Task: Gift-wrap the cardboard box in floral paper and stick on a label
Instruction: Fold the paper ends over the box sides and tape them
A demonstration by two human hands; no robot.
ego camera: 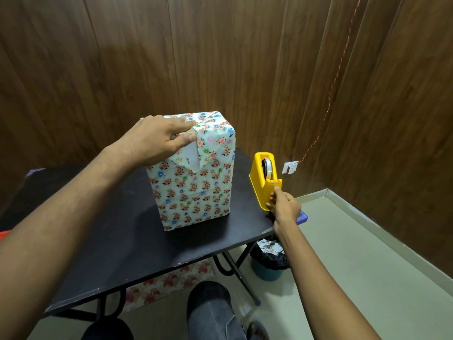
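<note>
The cardboard box [193,182] stands upright near the middle of the black desk [117,236], its visible faces already covered in floral paper. The top end is only partly closed: a triangular flap [190,161] hangs down the near face, white underside showing, apparently not yet taped. The left hand [159,138] presses the top fold flat, fingers [182,122] extended over the paper and the thumb on the fold's edge. At the desk's right edge the right hand [284,207] pinches at the cutter end of the yellow tape dispenser [266,182], likely drawing tape. Judging by this, wrapping is nearly done; taping this end remains, then the label, which I cannot see anywhere.
</note>
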